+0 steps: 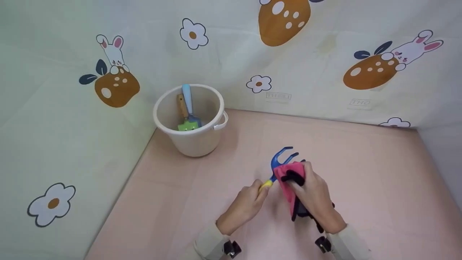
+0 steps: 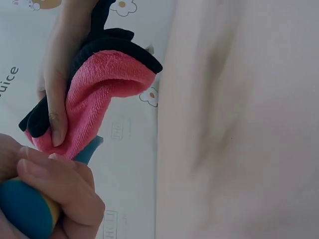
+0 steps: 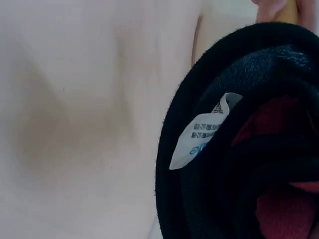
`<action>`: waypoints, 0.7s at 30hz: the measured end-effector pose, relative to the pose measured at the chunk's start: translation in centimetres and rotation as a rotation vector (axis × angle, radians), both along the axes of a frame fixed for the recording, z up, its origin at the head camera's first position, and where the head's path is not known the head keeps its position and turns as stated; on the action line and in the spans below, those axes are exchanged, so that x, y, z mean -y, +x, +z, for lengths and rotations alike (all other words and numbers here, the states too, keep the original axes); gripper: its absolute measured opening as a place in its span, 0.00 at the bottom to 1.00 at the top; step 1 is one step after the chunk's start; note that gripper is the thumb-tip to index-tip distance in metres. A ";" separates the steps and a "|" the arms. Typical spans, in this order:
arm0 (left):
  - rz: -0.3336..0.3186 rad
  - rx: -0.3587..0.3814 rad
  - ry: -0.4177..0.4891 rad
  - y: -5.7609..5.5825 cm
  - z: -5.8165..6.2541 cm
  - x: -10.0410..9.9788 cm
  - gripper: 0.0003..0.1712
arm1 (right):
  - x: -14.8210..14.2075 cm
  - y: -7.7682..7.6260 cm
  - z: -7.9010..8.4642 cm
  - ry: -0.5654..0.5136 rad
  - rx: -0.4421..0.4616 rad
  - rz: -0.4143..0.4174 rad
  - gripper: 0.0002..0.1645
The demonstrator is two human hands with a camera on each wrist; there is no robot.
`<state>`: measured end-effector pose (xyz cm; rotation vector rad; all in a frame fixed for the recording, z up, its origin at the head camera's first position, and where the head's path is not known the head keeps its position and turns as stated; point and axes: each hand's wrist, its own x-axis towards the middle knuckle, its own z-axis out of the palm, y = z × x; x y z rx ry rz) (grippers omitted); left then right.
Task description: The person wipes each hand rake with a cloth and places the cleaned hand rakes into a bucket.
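Observation:
My left hand grips the yellow handle of a small blue hand rake, its tines pointing up and away. In the left wrist view the handle's blue end sticks out of the curled fingers. With my right hand I hold a pink and black cloth against the rake's head, covering part of it. The cloth hangs folded below the hand. Up close in the right wrist view, its dark side shows a white label; the right fingers are mostly hidden there.
A white bucket stands at the back left, near the wall. Inside lean a tool with a light blue handle and a green one with a wooden handle. Pale printed sheeting rises around the pinkish surface.

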<state>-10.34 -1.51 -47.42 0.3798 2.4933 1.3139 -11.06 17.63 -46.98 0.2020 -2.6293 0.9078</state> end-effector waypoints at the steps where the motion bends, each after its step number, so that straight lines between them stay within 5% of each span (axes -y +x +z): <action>1: 0.000 0.000 0.006 0.0 0.0 -0.1 0.16 | 0.2 0.0 -0.1 0.003 0.003 -0.006 0.27; 12: -0.012 -0.079 -0.028 0.6 -0.3 -1.1 0.14 | 0.7 -0.6 -0.2 0.021 0.152 -0.168 0.35; 21: 0.021 -0.137 -0.005 0.8 -0.4 -1.2 0.13 | -0.1 -0.9 -0.8 0.002 0.122 -0.202 0.34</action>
